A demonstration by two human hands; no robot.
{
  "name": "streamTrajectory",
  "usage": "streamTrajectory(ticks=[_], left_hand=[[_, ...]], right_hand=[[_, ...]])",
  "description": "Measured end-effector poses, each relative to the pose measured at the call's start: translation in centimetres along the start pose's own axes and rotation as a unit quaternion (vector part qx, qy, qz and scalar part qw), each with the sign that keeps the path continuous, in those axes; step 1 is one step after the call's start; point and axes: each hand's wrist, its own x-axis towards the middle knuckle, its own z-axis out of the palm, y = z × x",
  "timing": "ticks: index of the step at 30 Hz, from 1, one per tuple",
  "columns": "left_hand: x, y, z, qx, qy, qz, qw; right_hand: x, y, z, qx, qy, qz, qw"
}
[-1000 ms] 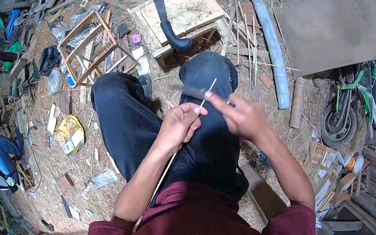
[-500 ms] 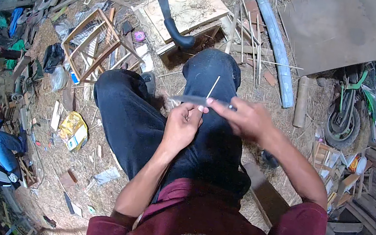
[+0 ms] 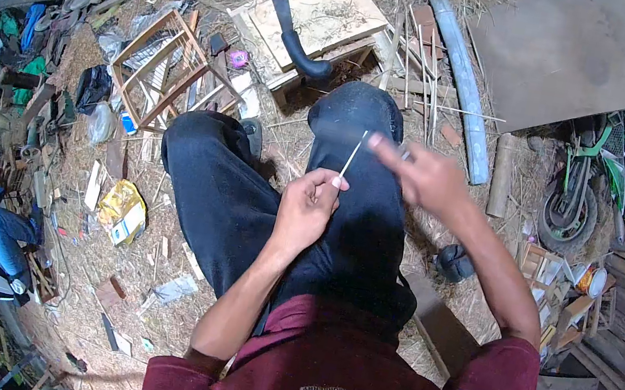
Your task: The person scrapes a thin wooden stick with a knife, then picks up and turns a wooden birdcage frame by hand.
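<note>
Stick over R thigh, machete on box ahead, m'bike R.

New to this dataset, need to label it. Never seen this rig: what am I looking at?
There is no robot here: these are a person's two bare hands, seen by a single camera worn on the head, looking forward and down. The round dark border is the edge of its view.

The left hand pinches a thin pale stick above the lap. The right hand appears to hold a knife, too motion-blurred to make out clearly.

In front, a low wooden bench bears a large blade with a dark handle. On the littered ground are a wooden frame and a long grey pipe. Another person sits at the far left edge.
</note>
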Motion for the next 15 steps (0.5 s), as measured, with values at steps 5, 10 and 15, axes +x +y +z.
streamTrajectory(ticks=[5,10,15], left_hand=[[-0.2,-0.8,0.4,-0.022,0.005,-0.001,1.0],[-0.1,-0.9,0.3,0.006,0.002,0.003,1.0],[0.0,-0.6,0.5,0.0,0.001,0.003,1.0]], right_hand=[[0.2,-1.5,-0.3,0.016,-0.009,-0.057,0.998],[0.2,0.1,-1.2,-0.002,-0.027,0.0,1.0],[0.2,-1.0,-0.4,0.014,-0.013,-0.043,0.999]])
